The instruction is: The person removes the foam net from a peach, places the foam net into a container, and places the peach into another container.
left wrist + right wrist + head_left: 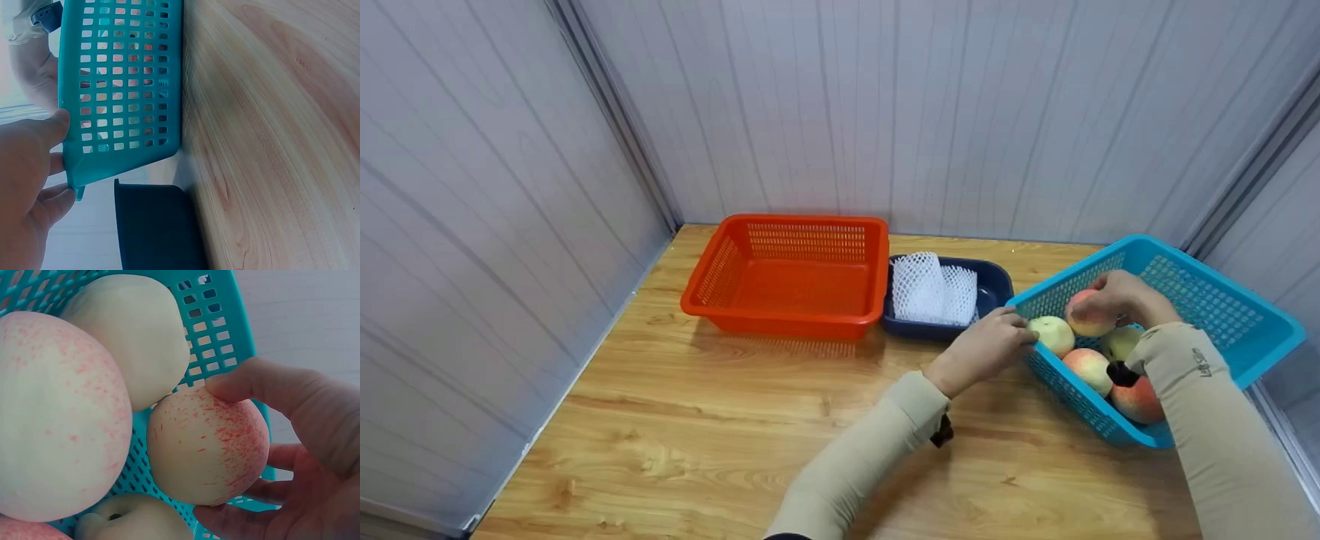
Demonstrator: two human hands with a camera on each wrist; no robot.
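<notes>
A turquoise plastic basket (pixel 1271 321) stands on the right of the table with several pale and red-blushed fruits in it. My right hand (pixel 1126 297) reaches inside and holds a red-speckled peach (pixel 205 450) between thumb and fingers. In the right wrist view, a pale yellow fruit (pixel 135 337) and a larger pink-speckled peach (pixel 59 422) lie beside it. My left hand (pixel 986 349) grips the basket's near left corner. The left wrist view shows thumb and fingers at the rim (pixel 66 143).
An orange-red basket (pixel 802 326) stands at the back left. Between the two baskets sits a dark blue tray (pixel 997 281) holding white foam net sleeves (pixel 919 289). Panelled walls (pixel 840 112) border the wooden table (pixel 697 435) at the back and sides.
</notes>
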